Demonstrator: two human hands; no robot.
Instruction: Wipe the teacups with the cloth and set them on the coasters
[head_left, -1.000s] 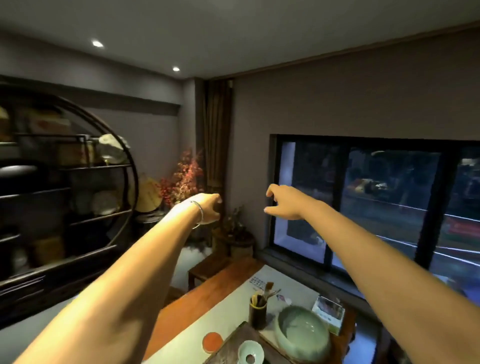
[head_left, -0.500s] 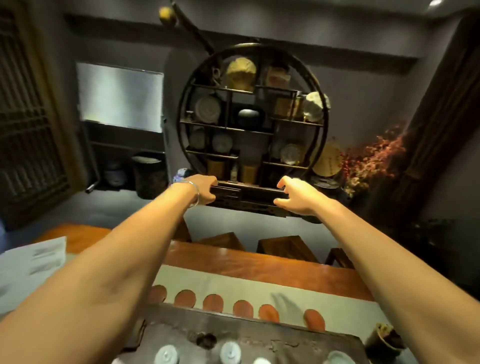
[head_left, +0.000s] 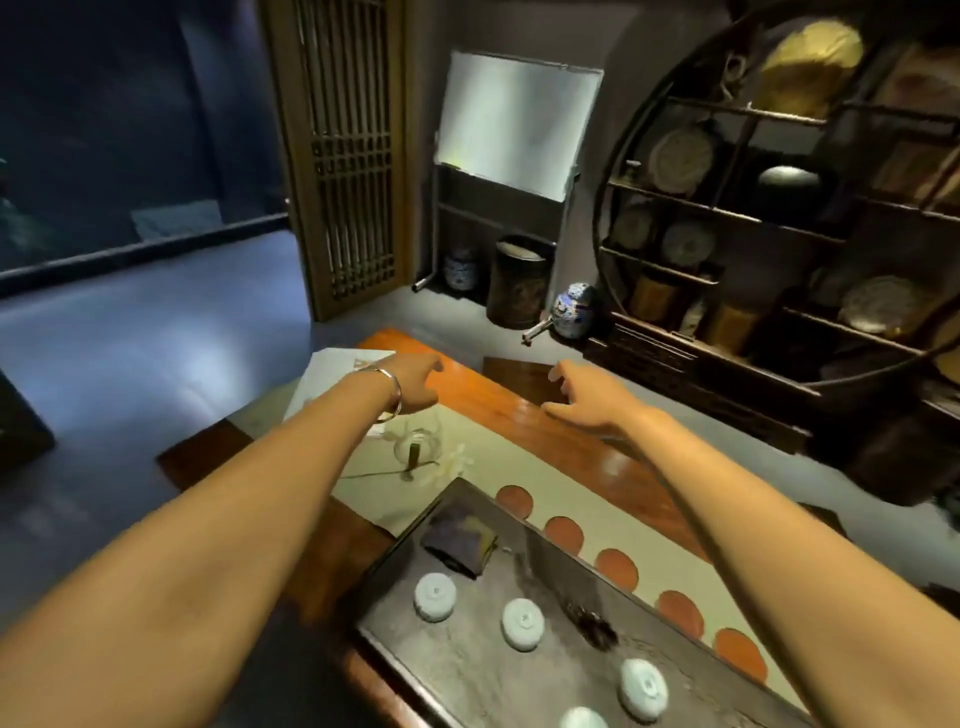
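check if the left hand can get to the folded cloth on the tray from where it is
Probably yes: the left hand is empty and raised beyond the cloth, which lies uncovered on the tray; nothing lies between them.

Four teacups (head_left: 435, 596) sit upside down in a slanting row on the tray (head_left: 467, 670), and the cloth (head_left: 457, 538) lies folded at the tray's far end, just beyond the nearest cup. Along the tray's right edge runs a line of coasters (head_left: 616, 569) on the runner (head_left: 483, 452), apart from the tray. Beyond the tray's far end stands a glass vase (head_left: 415, 447), and both hands, left (head_left: 415, 384) and right (head_left: 587, 400), hang in the air past it.
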